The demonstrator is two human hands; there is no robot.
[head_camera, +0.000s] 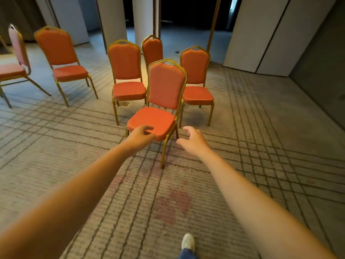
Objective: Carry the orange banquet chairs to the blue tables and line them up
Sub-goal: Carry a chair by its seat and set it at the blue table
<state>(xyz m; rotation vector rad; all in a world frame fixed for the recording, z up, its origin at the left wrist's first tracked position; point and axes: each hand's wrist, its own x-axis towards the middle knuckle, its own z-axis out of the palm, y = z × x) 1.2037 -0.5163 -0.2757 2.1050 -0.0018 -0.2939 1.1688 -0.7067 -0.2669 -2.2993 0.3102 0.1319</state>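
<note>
The nearest orange banquet chair [164,86], with a gold metal frame, stands on the carpet facing me. My left hand [141,136] curls over the front edge of its seat, thumb on top of the cushion. Just right of the seat's front corner, my right hand [194,141] hovers with fingers spread, not touching the chair. Three more orange chairs [126,62] [153,49] [196,66] cluster close behind it. Two others stand at the left [57,47] [17,45]. No blue table is in view.
Patterned grey carpet [261,128] stretches to the right and towards me. White columns [112,17] and wall panels [261,34] stand behind the chairs, with dark openings between them. A grey wall [321,71] closes the right side. My shoe [188,242] shows at the bottom.
</note>
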